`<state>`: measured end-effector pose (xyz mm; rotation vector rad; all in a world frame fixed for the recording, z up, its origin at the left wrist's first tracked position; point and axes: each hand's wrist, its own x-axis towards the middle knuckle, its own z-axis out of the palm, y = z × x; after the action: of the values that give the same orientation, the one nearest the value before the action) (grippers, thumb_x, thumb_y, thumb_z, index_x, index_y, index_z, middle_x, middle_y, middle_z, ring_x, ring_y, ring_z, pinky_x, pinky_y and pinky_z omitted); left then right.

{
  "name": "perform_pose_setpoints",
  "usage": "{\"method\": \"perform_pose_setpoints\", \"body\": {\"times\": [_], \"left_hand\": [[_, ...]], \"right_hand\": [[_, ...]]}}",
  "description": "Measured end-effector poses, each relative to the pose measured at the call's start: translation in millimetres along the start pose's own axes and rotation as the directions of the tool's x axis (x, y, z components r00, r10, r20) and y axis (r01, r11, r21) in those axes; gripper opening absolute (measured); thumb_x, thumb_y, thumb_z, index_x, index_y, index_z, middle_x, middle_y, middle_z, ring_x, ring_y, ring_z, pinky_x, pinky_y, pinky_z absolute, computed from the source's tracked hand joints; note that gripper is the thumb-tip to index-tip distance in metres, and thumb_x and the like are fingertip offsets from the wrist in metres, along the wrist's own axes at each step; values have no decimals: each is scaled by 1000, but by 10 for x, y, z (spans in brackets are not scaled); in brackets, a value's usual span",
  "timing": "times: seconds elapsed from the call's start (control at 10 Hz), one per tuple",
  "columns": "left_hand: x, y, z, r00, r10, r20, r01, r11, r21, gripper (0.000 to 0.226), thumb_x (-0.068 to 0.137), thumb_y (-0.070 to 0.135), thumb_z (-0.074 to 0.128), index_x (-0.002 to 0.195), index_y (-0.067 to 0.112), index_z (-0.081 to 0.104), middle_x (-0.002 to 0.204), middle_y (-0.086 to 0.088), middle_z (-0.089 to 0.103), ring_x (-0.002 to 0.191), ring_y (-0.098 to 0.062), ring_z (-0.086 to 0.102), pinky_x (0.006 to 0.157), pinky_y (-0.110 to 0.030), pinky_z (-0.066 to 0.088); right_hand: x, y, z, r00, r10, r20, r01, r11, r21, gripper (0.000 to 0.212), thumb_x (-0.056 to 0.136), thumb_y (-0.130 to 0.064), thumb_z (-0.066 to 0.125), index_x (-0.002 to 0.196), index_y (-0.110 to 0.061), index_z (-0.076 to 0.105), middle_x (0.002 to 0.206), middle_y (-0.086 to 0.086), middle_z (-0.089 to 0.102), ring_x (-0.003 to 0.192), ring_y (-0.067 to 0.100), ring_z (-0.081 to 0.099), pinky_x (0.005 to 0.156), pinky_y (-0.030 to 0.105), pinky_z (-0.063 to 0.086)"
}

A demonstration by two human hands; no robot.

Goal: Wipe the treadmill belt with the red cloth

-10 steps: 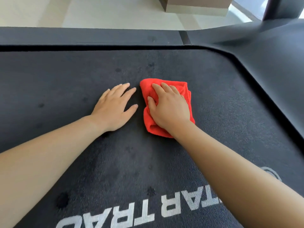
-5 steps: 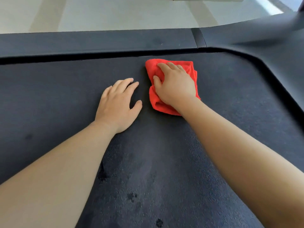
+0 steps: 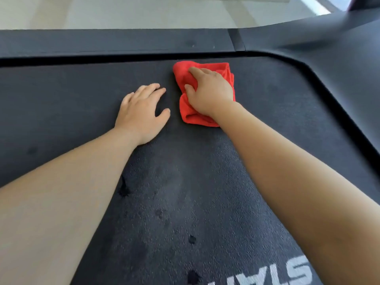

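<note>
The dark textured treadmill belt (image 3: 61,103) fills most of the view. A folded red cloth (image 3: 183,108) lies on it close to the belt's far edge. My right hand (image 3: 207,93) presses down on the cloth, fingers curled over its top and thumb on its left side. My left hand (image 3: 141,112) rests flat on the belt just left of the cloth, fingers apart, holding nothing. Small dark spots (image 3: 192,239) dot the belt near me.
A black side rail (image 3: 115,41) runs along the far edge of the belt. The treadmill's curved dark housing (image 3: 339,64) rises at the right. Pale floor (image 3: 127,11) lies beyond the rail. White lettering (image 3: 296,272) shows on the belt at the bottom right.
My right hand has pushed the red cloth away from me, from the middle of the belt to near its far edge. The left hand stayed flat beside it.
</note>
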<state>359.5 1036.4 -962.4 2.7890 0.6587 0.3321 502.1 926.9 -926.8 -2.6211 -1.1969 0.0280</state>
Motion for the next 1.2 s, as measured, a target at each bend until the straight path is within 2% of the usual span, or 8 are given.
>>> {"method": "perform_pose_setpoints", "body": {"times": [0.2,0.4,0.5,0.7,0.9,1.0,1.1,1.2], "left_hand": [[-275,63,-32,999,-24,22,23,999,31,52,95,37,39,143,19,33,154,-1,25,142,-20,18,114,-39,14],[-1064,63,-237,980,37,197,-40,999,14,57,95,41,35,147,21,22,157,0,13,145,-19,7,116,-41,10],[-1587,163,-312,982,-2,190,-1,1000,15,60,93,44,37,147,21,23,157,0,14,144,-19,9,115,-43,11],[-2045,366,-285,990,-55,130,43,995,95,61,93,46,30,148,23,19,158,2,10,145,-17,6,115,-41,6],[-2064,355,-298,994,-36,104,28,997,78,58,94,44,37,146,21,27,156,0,17,144,-20,11,115,-43,9],[-2059,350,-310,994,-32,105,24,997,76,57,94,43,38,146,21,27,156,0,17,144,-20,11,115,-43,9],[-2066,362,-312,993,-40,112,32,997,72,57,95,43,37,146,21,26,157,0,16,144,-19,10,115,-42,8],[-2101,385,-331,993,-42,109,36,998,55,56,95,41,37,146,20,25,157,0,16,144,-19,9,115,-42,8]], "right_hand": [[-960,-85,-24,999,-41,-34,41,999,-17,42,93,-36,43,132,-20,45,130,1,52,120,28,44,93,41,42],[-2025,-295,-82,996,-85,1,85,996,7,45,91,-36,46,134,-23,45,137,1,48,125,26,42,93,43,42],[-2505,-374,-84,992,-129,-1,129,992,-7,46,89,-36,45,133,-23,46,139,3,47,126,26,42,90,43,43],[-2400,-392,-89,993,-120,15,120,993,-9,47,91,-38,44,135,-22,45,141,2,45,129,25,39,95,42,41],[-2109,-485,-57,997,-71,36,71,997,-5,45,94,-36,40,136,-21,41,141,4,43,128,27,37,97,43,40],[-2314,-527,-54,1000,-26,0,26,999,-24,43,94,-34,40,134,-21,42,141,4,44,127,28,38,92,42,39],[-2613,-541,-87,999,-27,27,28,999,-37,43,93,-35,40,135,-23,40,144,3,41,130,27,36,91,41,38],[-2933,-513,-138,995,-68,77,72,996,-51,46,94,-38,39,138,-26,36,148,1,37,134,24,32,96,40,36]]}}
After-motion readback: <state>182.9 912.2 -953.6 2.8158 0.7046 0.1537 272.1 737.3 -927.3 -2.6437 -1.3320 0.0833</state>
